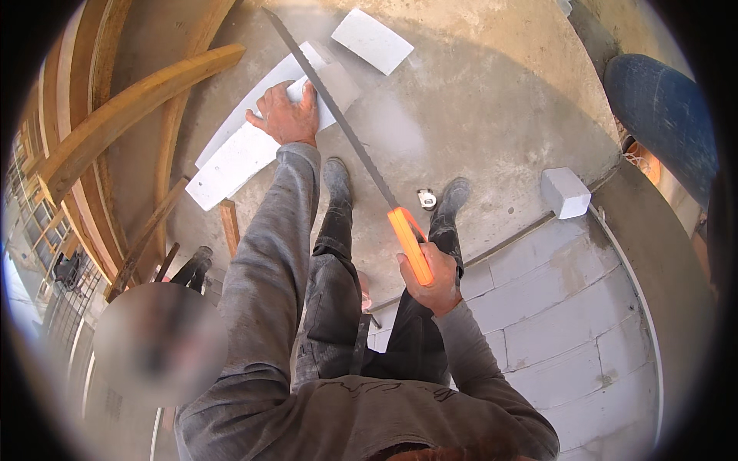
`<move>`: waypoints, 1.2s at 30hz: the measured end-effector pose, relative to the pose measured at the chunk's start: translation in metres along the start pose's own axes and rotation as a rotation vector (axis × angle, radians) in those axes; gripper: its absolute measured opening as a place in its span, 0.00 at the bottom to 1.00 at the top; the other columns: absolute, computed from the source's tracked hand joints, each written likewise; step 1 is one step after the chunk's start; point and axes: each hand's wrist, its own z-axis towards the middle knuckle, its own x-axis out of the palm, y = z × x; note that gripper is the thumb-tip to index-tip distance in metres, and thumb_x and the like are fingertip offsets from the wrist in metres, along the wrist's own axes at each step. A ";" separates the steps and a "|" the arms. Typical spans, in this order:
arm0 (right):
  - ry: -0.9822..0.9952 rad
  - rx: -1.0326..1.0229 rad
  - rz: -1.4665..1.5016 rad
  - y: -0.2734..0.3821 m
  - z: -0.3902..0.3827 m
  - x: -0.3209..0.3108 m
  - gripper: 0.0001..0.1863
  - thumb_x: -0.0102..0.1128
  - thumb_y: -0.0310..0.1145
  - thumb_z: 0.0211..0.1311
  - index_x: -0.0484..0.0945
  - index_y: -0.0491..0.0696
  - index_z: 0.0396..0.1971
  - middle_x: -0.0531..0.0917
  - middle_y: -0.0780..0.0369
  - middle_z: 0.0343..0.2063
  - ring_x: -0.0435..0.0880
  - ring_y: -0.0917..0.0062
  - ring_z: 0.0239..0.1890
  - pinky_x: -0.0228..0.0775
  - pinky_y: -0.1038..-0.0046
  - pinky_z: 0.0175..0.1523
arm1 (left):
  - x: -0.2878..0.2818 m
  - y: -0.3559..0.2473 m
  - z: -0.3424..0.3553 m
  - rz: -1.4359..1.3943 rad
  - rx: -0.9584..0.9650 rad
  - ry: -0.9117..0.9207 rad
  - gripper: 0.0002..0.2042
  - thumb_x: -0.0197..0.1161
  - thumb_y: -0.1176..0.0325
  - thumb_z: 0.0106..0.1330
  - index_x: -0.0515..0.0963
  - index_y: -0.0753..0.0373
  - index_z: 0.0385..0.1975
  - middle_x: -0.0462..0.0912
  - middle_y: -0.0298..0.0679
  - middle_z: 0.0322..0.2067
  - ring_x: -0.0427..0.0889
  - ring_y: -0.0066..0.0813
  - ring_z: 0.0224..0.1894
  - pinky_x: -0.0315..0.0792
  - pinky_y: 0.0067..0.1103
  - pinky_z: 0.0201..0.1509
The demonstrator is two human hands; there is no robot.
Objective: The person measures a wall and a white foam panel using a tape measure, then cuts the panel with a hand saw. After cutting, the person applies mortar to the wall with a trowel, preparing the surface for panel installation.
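My left hand point(290, 115) is spread over a long white block point(240, 163), fingers and thumb bent onto its top near the far end. Under and behind it lies another white piece point(231, 131). In my right hand point(437, 283) is the orange handle point(410, 242) of a hand saw, fingers wrapped round it. Its long toothed blade point(350, 132) slants up and left, crossing the block just right of my left hand. Whether the teeth are in the block I cannot tell.
A loose white block point(373, 40) lies beyond the blade, a smaller one point(566, 192) at the right on a block wall point(565, 307). A tape measure point(427, 200) is by my right boot point(455, 196). Timber beams point(138, 115) stand left; a blue barrel point(661, 115) is far right.
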 end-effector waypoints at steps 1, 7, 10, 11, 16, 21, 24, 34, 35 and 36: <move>0.009 0.012 -0.004 0.004 0.001 -0.005 0.10 0.67 0.27 0.53 0.73 0.43 0.29 0.76 0.60 0.16 0.77 0.71 0.16 0.68 0.71 0.23 | 0.000 -0.003 0.005 0.026 0.017 -0.013 0.20 0.66 0.46 0.53 0.81 0.54 0.38 0.80 0.35 0.41 0.72 0.36 0.53 0.37 0.50 0.69; 0.039 -0.016 0.020 -0.001 0.000 -0.018 0.10 0.67 0.26 0.52 0.73 0.42 0.29 0.76 0.61 0.16 0.76 0.73 0.15 0.68 0.72 0.22 | -0.003 -0.008 0.007 -0.003 0.029 -0.020 0.19 0.65 0.48 0.53 0.81 0.55 0.38 0.80 0.36 0.42 0.72 0.36 0.52 0.39 0.51 0.68; 0.066 -0.028 0.052 -0.007 0.008 -0.018 0.10 0.67 0.26 0.52 0.73 0.43 0.29 0.77 0.61 0.16 0.77 0.72 0.16 0.69 0.72 0.23 | -0.001 -0.008 0.004 0.002 0.025 -0.035 0.20 0.65 0.47 0.53 0.81 0.55 0.38 0.80 0.35 0.41 0.72 0.36 0.52 0.39 0.51 0.68; 0.071 -0.034 0.064 -0.010 0.018 -0.016 0.10 0.67 0.26 0.52 0.73 0.43 0.29 0.77 0.60 0.17 0.78 0.71 0.17 0.69 0.73 0.24 | -0.001 -0.010 0.006 -0.001 0.022 -0.037 0.20 0.65 0.47 0.53 0.81 0.55 0.37 0.80 0.35 0.41 0.73 0.36 0.52 0.40 0.51 0.68; 0.115 -0.029 0.043 -0.019 0.041 -0.010 0.10 0.67 0.27 0.52 0.73 0.44 0.31 0.80 0.59 0.21 0.81 0.68 0.21 0.73 0.71 0.27 | 0.002 -0.009 0.007 -0.015 0.041 -0.066 0.20 0.64 0.47 0.54 0.81 0.55 0.37 0.81 0.34 0.40 0.73 0.36 0.51 0.41 0.51 0.67; 0.127 -0.082 0.034 -0.016 0.045 -0.012 0.10 0.66 0.28 0.53 0.73 0.45 0.30 0.79 0.58 0.20 0.80 0.66 0.20 0.72 0.69 0.26 | 0.000 -0.009 0.004 0.006 0.037 -0.050 0.20 0.63 0.46 0.55 0.81 0.55 0.37 0.81 0.34 0.40 0.73 0.36 0.51 0.41 0.51 0.68; 0.108 -0.112 0.001 -0.020 0.082 0.002 0.09 0.66 0.27 0.53 0.73 0.44 0.30 0.76 0.58 0.16 0.78 0.67 0.17 0.68 0.70 0.23 | 0.003 -0.009 0.007 0.020 0.049 -0.058 0.20 0.63 0.45 0.56 0.81 0.55 0.37 0.81 0.34 0.40 0.73 0.36 0.51 0.41 0.52 0.68; 0.193 0.018 -0.083 -0.014 0.116 0.028 0.08 0.63 0.23 0.52 0.73 0.43 0.30 0.83 0.52 0.33 0.85 0.61 0.31 0.78 0.66 0.34 | 0.001 -0.014 0.009 0.002 0.062 -0.054 0.18 0.65 0.49 0.55 0.81 0.54 0.38 0.80 0.34 0.40 0.73 0.36 0.51 0.41 0.52 0.68; 0.178 0.015 -0.070 -0.009 0.105 0.027 0.08 0.63 0.23 0.52 0.73 0.43 0.30 0.83 0.52 0.33 0.85 0.60 0.31 0.78 0.66 0.34 | 0.001 -0.011 0.006 -0.002 0.051 -0.049 0.17 0.65 0.49 0.55 0.81 0.55 0.38 0.80 0.34 0.40 0.73 0.36 0.52 0.41 0.52 0.68; 0.164 0.013 -0.056 -0.005 0.093 0.026 0.07 0.63 0.23 0.52 0.72 0.43 0.29 0.83 0.52 0.34 0.85 0.59 0.31 0.78 0.66 0.35 | 0.001 -0.004 0.006 -0.017 0.052 -0.064 0.18 0.65 0.49 0.55 0.81 0.55 0.37 0.80 0.34 0.40 0.73 0.36 0.51 0.41 0.52 0.68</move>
